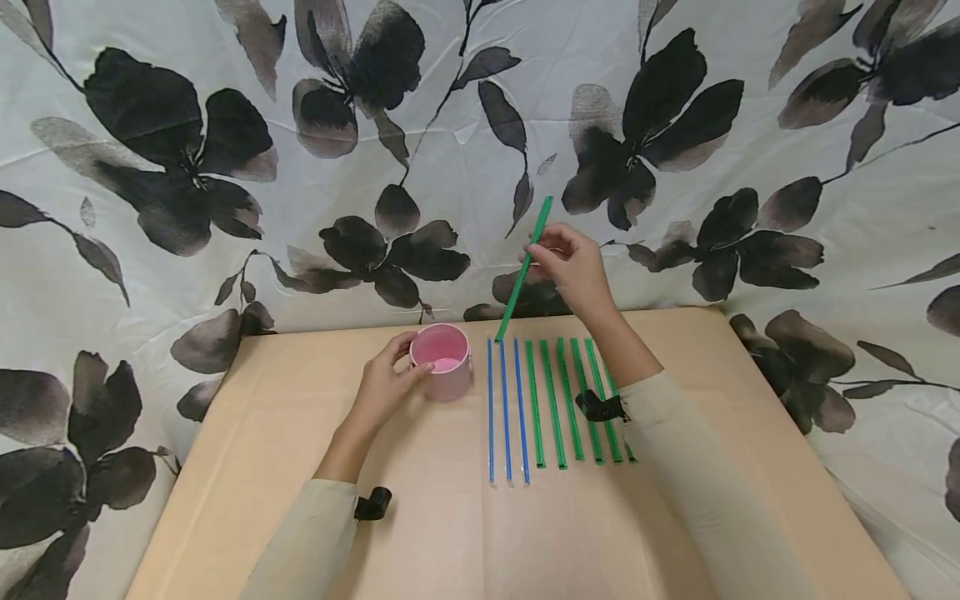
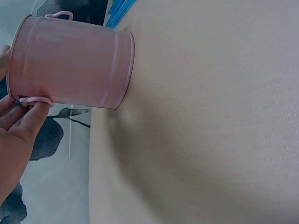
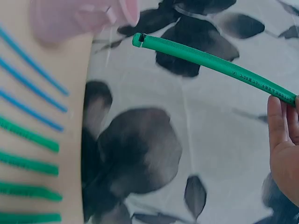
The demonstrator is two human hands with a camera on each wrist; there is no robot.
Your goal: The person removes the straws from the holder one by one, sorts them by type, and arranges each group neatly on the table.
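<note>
I am watching my right hand (image 1: 573, 268) pinching a green straw (image 1: 523, 268) near its upper third, fingers and thumb curled round it. The straw is hanging tilted in the air above the far edge of the bench (image 1: 420, 533), its lower tip just beside the top of the blue straws (image 1: 506, 408) and near the pink cup (image 1: 444, 360). In the right wrist view the straw's open end is pointing toward the blurred pink rim.

My left hand (image 1: 384, 385) is holding the cup by its near side, fingers curled around the wall and touching a small handle loop, as the left wrist view is showing. The cup is standing upright on the bench, left of the row of straws.

Three blue straws and a row of green straws (image 1: 570, 402) are lying side by side on the bench, parallel, with my right forearm crossing above the rightmost ones.

I am judging the straw to be very light and fairly stiff, yet easy to crush or kink, with a smooth skin that could slip. A gentle pinch near the middle or upper part looks right to me. The cup seems light too and likely to tip, so I am judging the steadying grip on its wall worthwhile.
</note>
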